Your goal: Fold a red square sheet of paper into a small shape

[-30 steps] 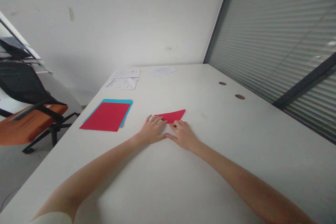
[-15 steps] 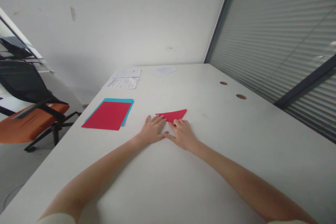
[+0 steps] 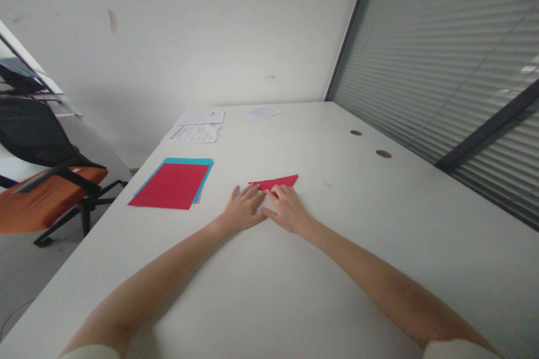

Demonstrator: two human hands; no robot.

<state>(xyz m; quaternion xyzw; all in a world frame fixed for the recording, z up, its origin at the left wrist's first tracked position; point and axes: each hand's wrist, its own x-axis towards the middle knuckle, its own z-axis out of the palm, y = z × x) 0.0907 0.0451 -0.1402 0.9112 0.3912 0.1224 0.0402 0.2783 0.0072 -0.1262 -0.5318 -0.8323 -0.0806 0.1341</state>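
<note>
A folded piece of red paper (image 3: 283,181) lies on the white table in front of me, its long far edge slanting up to a pointed right end. My left hand (image 3: 243,208) rests flat with fingers spread, the fingertips on the paper's left end. Over the paper's near middle lies my right hand (image 3: 290,210), fingers slightly bent and pressing down, thumb apart and close to my left thumb. The two hands cover the near part of the paper, so its full outline is hidden.
To the left lies a stack of coloured sheets, a red sheet (image 3: 170,186) over blue ones (image 3: 189,161). Printed papers (image 3: 196,133) lie at the far end. Two round holes (image 3: 383,154) are at the right edge. An orange-seated chair (image 3: 50,193) stands at left.
My right hand has slid slightly forward and left over the red paper, covering more of it. My left hand stays in place on the paper. The view has shifted a little.
</note>
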